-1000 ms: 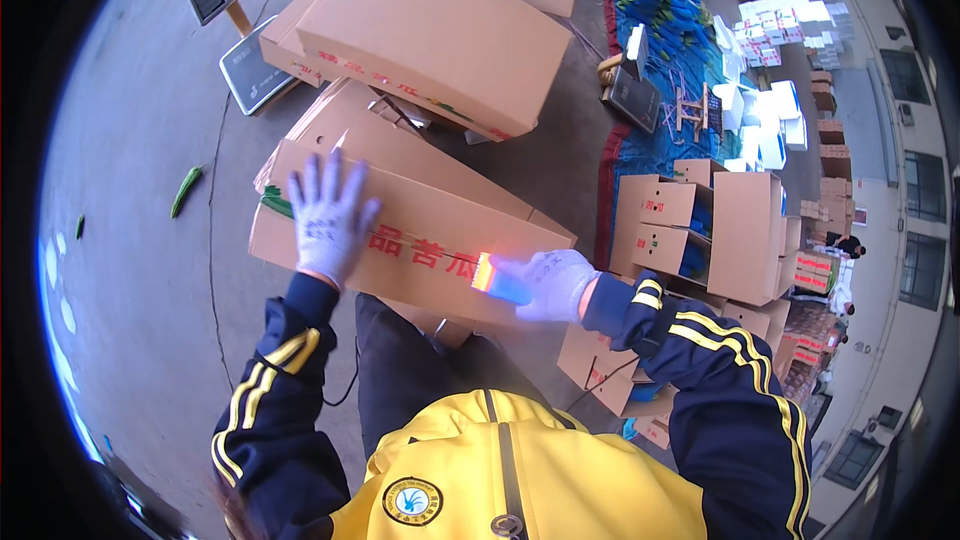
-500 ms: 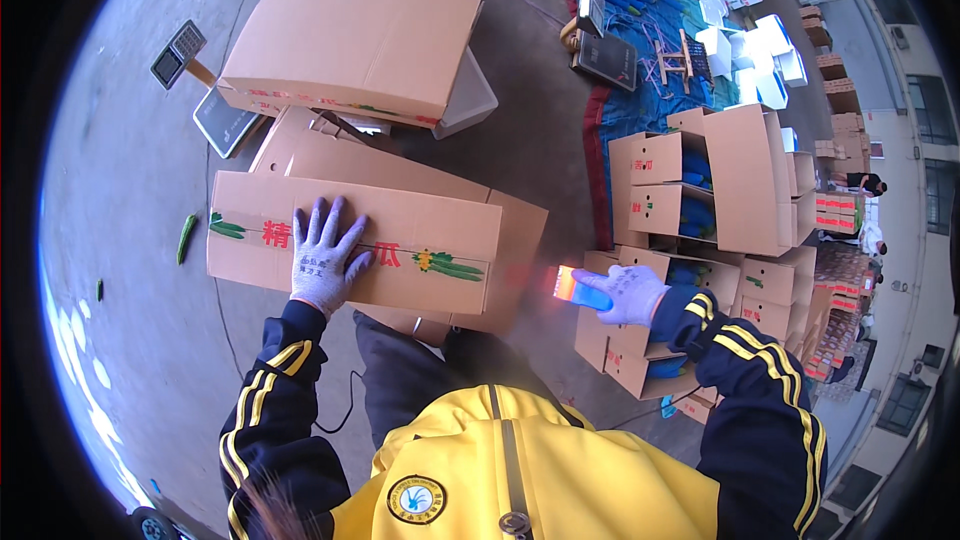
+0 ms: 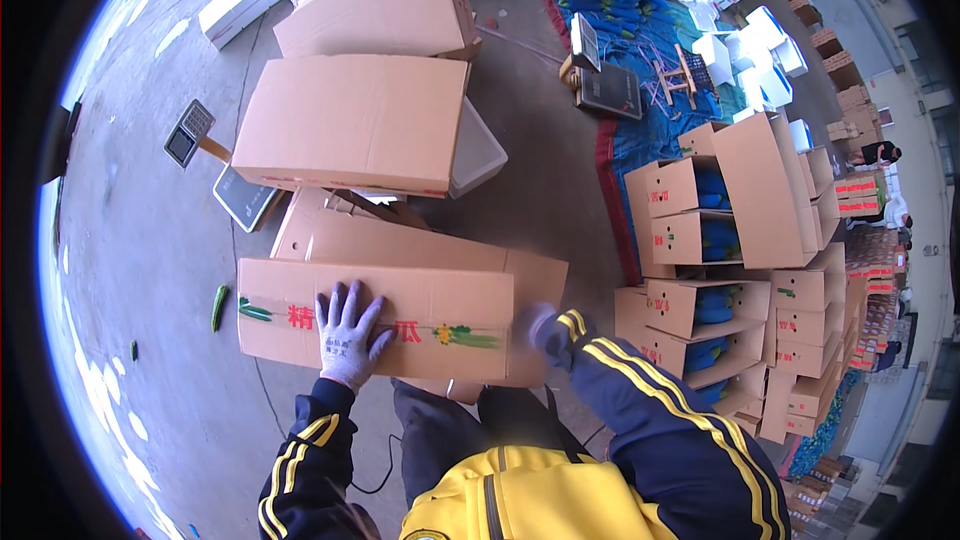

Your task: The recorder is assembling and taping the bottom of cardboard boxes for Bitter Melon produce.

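Observation:
My left hand [image 3: 350,338], in a pale grey-purple knit glove, lies flat with spread fingers on a long brown cardboard box [image 3: 450,300]. Red characters and green vegetable pictures run along the box's upper face. At the box's right end is my right hand [image 3: 545,330], gloved the same way and smeared by motion. Its fingers do not show clearly, and I cannot make out anything in them. Beneath and behind the box is another brown carton [image 3: 390,240] with a flap sticking out to the right.
Large cartons [image 3: 350,120] stand beyond, with a platform scale [image 3: 245,197] to their left. Open cartons [image 3: 695,330] of blue-wrapped green vegetables are stacked at right. A second scale [image 3: 608,90] stands by a blue sheet [image 3: 640,135]. One long green vegetable [image 3: 219,308] lies on the floor.
My right hand has swung left to the box's right end; the blue and orange handheld thing it held no longer shows. The left hand stays on the box while the whole view has shifted.

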{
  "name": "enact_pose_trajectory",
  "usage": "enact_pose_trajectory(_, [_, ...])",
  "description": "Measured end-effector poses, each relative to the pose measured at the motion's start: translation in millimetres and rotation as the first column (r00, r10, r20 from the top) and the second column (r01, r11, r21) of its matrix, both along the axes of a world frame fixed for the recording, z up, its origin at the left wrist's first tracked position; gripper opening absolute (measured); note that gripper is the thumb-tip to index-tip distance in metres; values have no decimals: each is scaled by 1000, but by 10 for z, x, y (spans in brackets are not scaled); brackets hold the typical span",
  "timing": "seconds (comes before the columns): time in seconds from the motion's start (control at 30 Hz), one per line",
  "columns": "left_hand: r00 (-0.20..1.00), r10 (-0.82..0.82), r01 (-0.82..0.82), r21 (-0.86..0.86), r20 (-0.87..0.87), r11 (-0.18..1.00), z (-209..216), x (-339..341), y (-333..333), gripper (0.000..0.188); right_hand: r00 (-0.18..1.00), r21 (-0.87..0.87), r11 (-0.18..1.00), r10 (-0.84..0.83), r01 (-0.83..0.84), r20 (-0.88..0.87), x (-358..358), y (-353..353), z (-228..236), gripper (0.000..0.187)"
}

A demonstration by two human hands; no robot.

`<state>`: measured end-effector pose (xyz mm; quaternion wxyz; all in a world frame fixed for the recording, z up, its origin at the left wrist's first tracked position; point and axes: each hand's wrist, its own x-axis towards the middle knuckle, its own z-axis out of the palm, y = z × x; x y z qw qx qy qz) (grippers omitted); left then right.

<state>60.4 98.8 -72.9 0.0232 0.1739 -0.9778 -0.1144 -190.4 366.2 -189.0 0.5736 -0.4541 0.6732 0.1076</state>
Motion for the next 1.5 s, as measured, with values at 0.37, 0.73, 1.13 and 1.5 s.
enact_pose_trajectory(0.37, [599, 775, -722, 555, 201, 413, -299, 989, -1634, 57, 439, -81, 523, -781, 849, -444, 627, -575, 1435, 68])
enact_pose_trajectory(0.73, [438, 892, -784, 533, 110, 319, 63, 2253, -2044, 52, 181, -254, 136, -970, 958, 162, 1226, -886, 381, 67])
enact_pose_trajectory(1.13, [210, 742, -88, 743, -637, 663, 1582, 1612, -2850, 56, -28, -473, -655, -602, 589, 798, 23, -1463, 2462, 64])
enact_pose_trajectory(1.5, [619, 779, -302, 946, 101, 118, -1191, 4346, -1474, 37, -420, -128, -490, -833, 862, 360, 2580, 554, 699, 58])
